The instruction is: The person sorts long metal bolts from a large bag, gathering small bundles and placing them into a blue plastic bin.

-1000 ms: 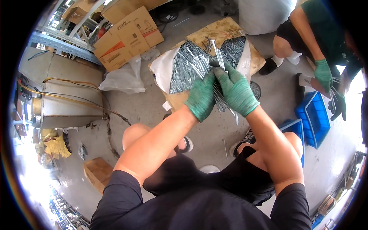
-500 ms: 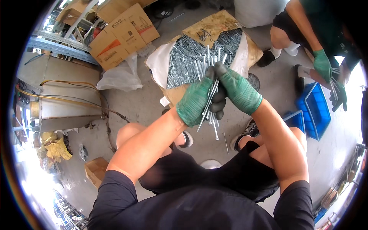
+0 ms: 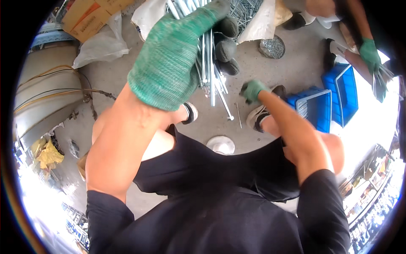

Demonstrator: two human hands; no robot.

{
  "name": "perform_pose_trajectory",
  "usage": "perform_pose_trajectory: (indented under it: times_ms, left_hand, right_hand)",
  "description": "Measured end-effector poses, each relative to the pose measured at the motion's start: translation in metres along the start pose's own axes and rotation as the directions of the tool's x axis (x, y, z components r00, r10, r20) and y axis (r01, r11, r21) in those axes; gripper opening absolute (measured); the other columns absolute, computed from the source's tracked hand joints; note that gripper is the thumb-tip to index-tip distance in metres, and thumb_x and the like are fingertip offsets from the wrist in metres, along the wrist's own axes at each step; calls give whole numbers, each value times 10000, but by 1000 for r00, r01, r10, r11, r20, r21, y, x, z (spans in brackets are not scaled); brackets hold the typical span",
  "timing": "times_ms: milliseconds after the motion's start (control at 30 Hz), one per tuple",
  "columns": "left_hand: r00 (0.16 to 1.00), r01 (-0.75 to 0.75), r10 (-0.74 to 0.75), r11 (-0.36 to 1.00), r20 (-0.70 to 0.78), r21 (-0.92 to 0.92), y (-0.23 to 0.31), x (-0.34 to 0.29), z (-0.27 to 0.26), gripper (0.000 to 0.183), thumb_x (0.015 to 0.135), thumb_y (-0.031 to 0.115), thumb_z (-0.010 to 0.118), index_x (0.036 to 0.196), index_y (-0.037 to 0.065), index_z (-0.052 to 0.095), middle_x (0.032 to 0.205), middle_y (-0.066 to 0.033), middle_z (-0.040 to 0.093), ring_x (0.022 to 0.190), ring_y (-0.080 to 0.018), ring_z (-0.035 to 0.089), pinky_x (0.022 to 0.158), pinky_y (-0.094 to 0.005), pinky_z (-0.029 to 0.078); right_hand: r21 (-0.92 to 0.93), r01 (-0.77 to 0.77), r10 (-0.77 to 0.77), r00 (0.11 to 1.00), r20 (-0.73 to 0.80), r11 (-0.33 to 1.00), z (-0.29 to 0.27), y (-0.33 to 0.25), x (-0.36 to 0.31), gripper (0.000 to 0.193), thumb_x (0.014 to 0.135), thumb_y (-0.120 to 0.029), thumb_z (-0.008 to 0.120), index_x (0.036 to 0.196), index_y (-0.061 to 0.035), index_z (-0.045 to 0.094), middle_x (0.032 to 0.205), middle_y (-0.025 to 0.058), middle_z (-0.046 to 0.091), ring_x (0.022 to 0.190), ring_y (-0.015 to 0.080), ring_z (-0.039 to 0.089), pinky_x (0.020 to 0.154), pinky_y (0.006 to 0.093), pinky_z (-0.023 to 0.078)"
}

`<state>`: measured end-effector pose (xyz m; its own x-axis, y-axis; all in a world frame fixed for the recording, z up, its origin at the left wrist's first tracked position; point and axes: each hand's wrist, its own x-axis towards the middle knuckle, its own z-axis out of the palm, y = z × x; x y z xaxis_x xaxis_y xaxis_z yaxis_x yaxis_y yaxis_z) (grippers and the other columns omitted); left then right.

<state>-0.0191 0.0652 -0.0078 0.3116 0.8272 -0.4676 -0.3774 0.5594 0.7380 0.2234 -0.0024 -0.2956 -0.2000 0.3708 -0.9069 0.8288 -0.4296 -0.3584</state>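
My left hand [image 3: 169,59], in a green glove with dark fingertips, is raised close to the view and wrapped round a bundle of long metal bolts [image 3: 205,76]. Several shanks hang below the fist at uneven lengths, one slanting out of the bunch. Lower and to the right, my right hand [image 3: 253,90], gloved alike, hovers over the floor near my right shoe. Its fingers are small and smeared, so their pose is unclear. Just beside it, a single long bolt [image 3: 239,115] lies on the floor. Behind my left hand, the bolt heap [image 3: 247,15] is partly hidden.
Two blue crates [image 3: 343,95] stand at the right. A co-worker's gloved hand [image 3: 369,55] holds several bolts there. A round dark object [image 3: 272,47] sits beyond my right hand. Cardboard boxes [image 3: 86,19], a plastic bag [image 3: 101,46] and hoses [image 3: 59,91] are at the left.
My hands have parted. The left rose closer with the bolts; the right let go of the bundle and dropped toward the floor at the right. The view has shifted.
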Motion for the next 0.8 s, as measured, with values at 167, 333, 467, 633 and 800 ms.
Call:
perform_pose_trajectory:
  times_ms: [167, 333, 467, 633, 800]
  left_hand:
    - [987, 126, -151, 943, -61, -307, 29, 1, 11, 235, 971, 260, 688, 963, 25, 667, 760, -65, 663, 575, -169, 636, 535, -362, 576]
    - [986, 16, -16, 1000, -163, 3, 19, 8, -5, 227, 956, 260, 702, 956, 34, 685, 763, -42, 663, 565, -125, 605, 521, -311, 543]
    - [982, -35, 57, 991, -180, 126, 13, 12, -9, 220, 944, 260, 713, 951, 41, 698, 766, -24, 662, 558, -90, 579, 510, -270, 516]
    - [998, 50, -45, 992, -51, 112, -13, 18, -20, 257, 946, 277, 711, 1022, 33, 677, 801, -77, 674, 580, -145, 622, 520, -297, 527]
    - [991, 65, -94, 962, 95, 266, -5, 12, -17, 354, 996, 285, 660, 1195, -3, 611, 1003, -161, 711, 801, -267, 729, 683, -371, 610]
  right_hand:
    - [-156, -242, 172, 915, -364, 958, 111, 54, 64, 236, 838, -229, 681, 983, -81, 793, 1046, 190, 747, 1025, 385, 712, 866, 442, 581]
    - [-67, -330, 276, 870, -408, 941, 126, 57, 85, 275, 838, -266, 681, 1001, -70, 784, 1062, 235, 725, 1019, 401, 701, 875, 455, 573]
    - [-96, -276, 220, 897, -383, 956, 120, 50, 84, 314, 842, -295, 662, 1020, -55, 758, 1041, 249, 717, 1012, 419, 689, 871, 473, 563]
    - [264, 117, 36, 860, -509, 957, 62, 5, 55, 238, 877, -161, 653, 1005, 40, 638, 905, 211, 716, 837, 353, 745, 729, 445, 603]
    - [679, 537, -229, 838, -495, 500, -85, -85, -63, 198, 950, -136, 625, 1015, 47, 590, 849, 139, 653, 725, 302, 745, 610, 371, 615]
